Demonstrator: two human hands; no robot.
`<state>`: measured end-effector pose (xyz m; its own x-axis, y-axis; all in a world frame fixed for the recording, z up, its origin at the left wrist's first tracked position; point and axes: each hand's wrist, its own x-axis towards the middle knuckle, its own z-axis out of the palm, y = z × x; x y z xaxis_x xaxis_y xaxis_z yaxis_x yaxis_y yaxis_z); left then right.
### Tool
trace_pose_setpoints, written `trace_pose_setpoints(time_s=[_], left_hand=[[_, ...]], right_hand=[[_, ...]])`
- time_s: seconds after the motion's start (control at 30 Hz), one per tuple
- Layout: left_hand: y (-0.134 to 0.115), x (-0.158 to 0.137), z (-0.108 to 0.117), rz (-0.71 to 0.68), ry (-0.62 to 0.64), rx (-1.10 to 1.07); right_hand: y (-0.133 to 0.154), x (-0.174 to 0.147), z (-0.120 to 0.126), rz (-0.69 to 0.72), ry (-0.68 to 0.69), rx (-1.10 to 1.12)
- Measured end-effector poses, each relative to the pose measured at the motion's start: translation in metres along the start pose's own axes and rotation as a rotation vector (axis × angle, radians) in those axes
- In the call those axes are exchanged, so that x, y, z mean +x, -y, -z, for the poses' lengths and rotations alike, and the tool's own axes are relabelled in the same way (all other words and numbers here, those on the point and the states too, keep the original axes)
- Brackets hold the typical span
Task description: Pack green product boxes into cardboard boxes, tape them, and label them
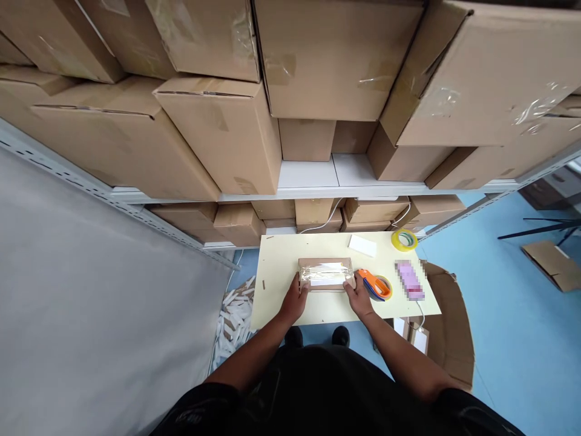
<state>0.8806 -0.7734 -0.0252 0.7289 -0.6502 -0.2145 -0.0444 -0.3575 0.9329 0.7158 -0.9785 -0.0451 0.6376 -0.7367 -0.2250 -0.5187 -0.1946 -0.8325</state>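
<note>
A small cardboard box point(325, 264) with a white label and shiny clear tape across its top is held between my two hands over the pale yellow table. My left hand point(294, 299) grips its left end, thumb on the near corner. Around the right end my right hand point(358, 297) is closed, with the thumb on the top face. Just right of that hand lies an orange tape dispenser point(376, 284) with a roll in it. The underside of the box is hidden, so I cannot tell whether it touches the table.
On the table point(281, 248) are a white card or pad point(362, 245), a yellow tape roll point(403, 240) and a blurred pink item point(409, 280) with a cable. Shelves of cardboard boxes point(227, 127) rise behind. A large open carton point(447, 321) stands right; paper scraps point(233, 327) lie left.
</note>
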Motion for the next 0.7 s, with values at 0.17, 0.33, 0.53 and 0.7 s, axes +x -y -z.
trace_pose_setpoints(time_s=[0.17,0.33,0.53,0.7], left_hand=[[0.016,0.001,0.003,-0.012,0.058,0.066],[0.011,0.013,0.009,0.048,0.133,0.128],[0.008,0.023,0.016,0.084,0.242,0.138],[0.017,0.025,0.014,0.091,0.243,0.152]], right_hand=[[-0.001,0.0,0.001,-0.009,0.024,-0.098],[0.007,0.003,0.005,-0.078,0.057,-0.181],[0.012,0.007,0.008,-0.128,0.083,-0.268],[0.015,0.009,0.008,-0.13,0.119,-0.288]])
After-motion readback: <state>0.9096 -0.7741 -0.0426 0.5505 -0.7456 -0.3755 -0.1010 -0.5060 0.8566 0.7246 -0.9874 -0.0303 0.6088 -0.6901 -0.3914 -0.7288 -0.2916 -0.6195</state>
